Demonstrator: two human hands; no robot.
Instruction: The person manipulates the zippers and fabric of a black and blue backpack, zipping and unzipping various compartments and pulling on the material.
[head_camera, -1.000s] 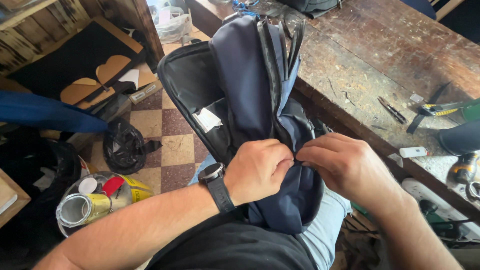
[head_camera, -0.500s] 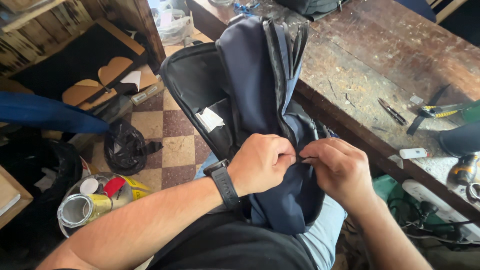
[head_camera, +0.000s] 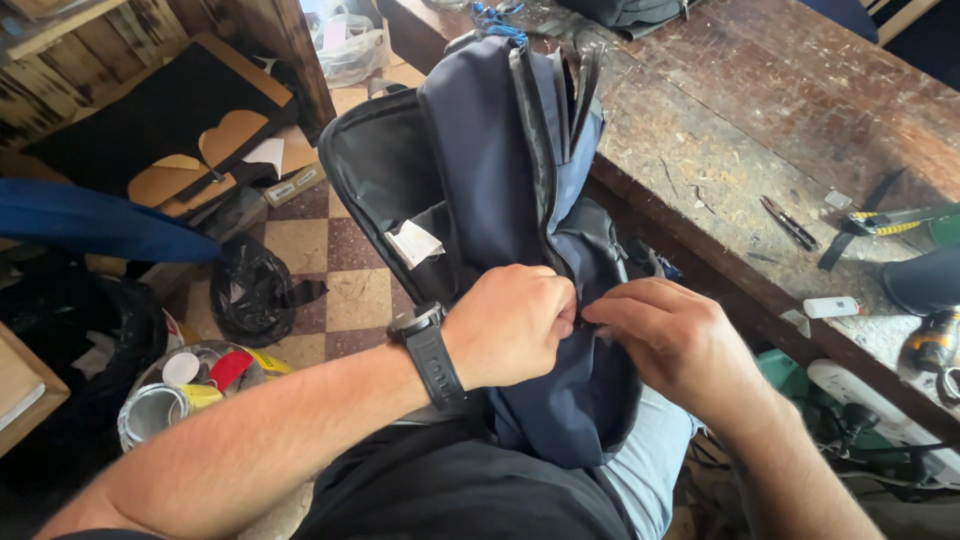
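Observation:
A dark navy backpack (head_camera: 490, 170) stands on my lap, leaning against the edge of a worn wooden workbench (head_camera: 760, 130). Its main compartment gapes open to the left, showing black lining and a white label (head_camera: 413, 242). My left hand (head_camera: 515, 325), with a black watch (head_camera: 430, 350) on the wrist, is closed on the fabric near the bag's lower front. My right hand (head_camera: 670, 340) pinches the same spot from the right, fingertips meeting the left hand's. What they pinch is hidden between the fingers.
On the bench lie small pliers (head_camera: 790, 222), a yellow-and-black tool (head_camera: 885, 222) and a small white stick-shaped object (head_camera: 830, 307). On the tiled floor to the left sit a black plastic bag (head_camera: 250, 290) and a bucket of tape rolls (head_camera: 175, 390). Cardboard cut-outs (head_camera: 200, 160) lie farther back.
Both hands stayed on the same spot of the backpack's lower front. The right hand's fingers drew in closer to the left hand.

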